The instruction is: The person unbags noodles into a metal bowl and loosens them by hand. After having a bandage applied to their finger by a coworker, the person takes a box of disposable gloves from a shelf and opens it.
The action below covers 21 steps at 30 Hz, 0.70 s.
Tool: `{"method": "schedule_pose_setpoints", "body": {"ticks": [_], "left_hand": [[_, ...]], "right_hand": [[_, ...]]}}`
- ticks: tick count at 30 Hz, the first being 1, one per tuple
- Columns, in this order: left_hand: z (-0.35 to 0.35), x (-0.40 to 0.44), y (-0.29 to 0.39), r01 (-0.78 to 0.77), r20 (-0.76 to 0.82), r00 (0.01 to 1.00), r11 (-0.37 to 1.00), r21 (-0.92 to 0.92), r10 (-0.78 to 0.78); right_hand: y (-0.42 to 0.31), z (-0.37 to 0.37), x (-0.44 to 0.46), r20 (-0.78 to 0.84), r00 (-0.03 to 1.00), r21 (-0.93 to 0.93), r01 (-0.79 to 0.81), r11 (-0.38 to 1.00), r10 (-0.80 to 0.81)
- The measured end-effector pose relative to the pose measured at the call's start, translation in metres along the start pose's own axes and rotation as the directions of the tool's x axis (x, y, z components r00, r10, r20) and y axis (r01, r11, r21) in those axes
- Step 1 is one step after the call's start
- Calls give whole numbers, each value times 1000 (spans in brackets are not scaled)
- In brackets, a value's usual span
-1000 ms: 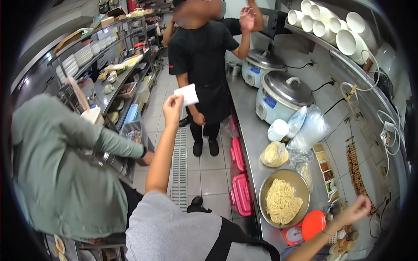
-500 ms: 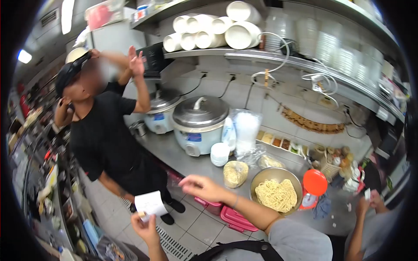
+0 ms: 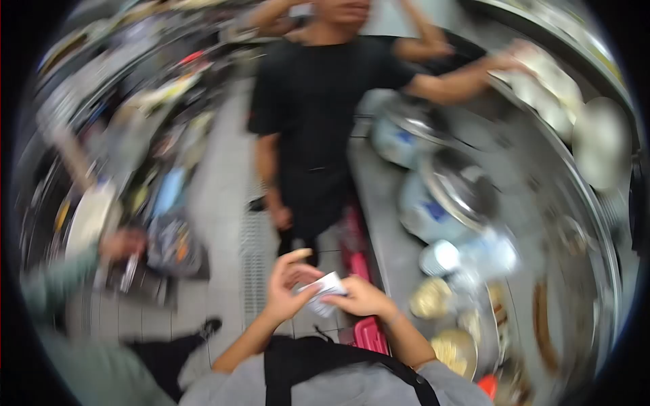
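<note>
A small white paper slip (image 3: 327,292) is between my two hands, in front of my apron. My left hand (image 3: 288,291) pinches its left side with the thumb, the other fingers curled loosely above it. The thumb and fingers of my right hand (image 3: 362,298) close on the slip's right edge. The paper looks bent or folded; blur hides any writing on it.
A person in black (image 3: 315,115) stands ahead, one arm stretched to the shelf of white containers (image 3: 542,88). On the right counter are rice cookers (image 3: 433,196), stacked white bowls (image 3: 440,258) and a noodle bowl (image 3: 467,345). Another person's green sleeve (image 3: 64,281) enters at left.
My view has swung left. My right hand has come from above the counter side to the slip, now gripped by both hands. The person in black has lowered a raised hand toward the shelf.
</note>
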<state>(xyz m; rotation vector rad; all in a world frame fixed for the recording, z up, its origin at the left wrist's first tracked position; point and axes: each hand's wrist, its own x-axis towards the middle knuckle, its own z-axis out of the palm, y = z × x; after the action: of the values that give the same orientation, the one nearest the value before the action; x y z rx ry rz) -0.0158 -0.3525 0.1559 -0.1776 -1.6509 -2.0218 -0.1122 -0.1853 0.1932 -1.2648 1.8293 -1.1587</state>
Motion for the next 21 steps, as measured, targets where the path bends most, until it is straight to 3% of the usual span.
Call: {"method": "schedule_pose_setpoints", "body": {"ticks": [3,5,7,11,13,14,15,17,18,19,21], "left_hand": [[-32,5,0,-15,-71,997,975,222,32],[-59,1,-2,58,-170,985,982,182,-27],[-86,0,5,26,-260,965,968,249,41],[-149,2,11,103,-496,866,953,287,56],[-189,0,3,231,-591,800,854,466,106],[-205,5,4,215,-627,762,850,480,161],[-223,11,2,216,-619,767,841,496,168],[-262,27,3,162,-657,670,796,583,345],[-281,36,9,192,-625,645,699,689,439],[-297,44,18,199,-603,613,639,743,510],[-326,55,39,166,-557,561,575,801,613]], "right_hand": [[20,6,54,48,998,54,-42,998,39],[29,17,91,103,994,190,-47,981,28],[39,33,130,144,989,307,-58,950,14],[49,59,226,330,942,241,-25,970,-57],[56,83,281,437,892,239,13,971,-120],[49,88,307,489,865,156,40,987,-113],[45,97,335,483,866,169,52,984,-129],[40,116,393,556,805,253,76,965,-209],[43,124,424,529,793,256,192,947,-303],[39,127,456,516,795,264,208,942,-320],[28,126,525,501,851,158,88,984,-156]]}}
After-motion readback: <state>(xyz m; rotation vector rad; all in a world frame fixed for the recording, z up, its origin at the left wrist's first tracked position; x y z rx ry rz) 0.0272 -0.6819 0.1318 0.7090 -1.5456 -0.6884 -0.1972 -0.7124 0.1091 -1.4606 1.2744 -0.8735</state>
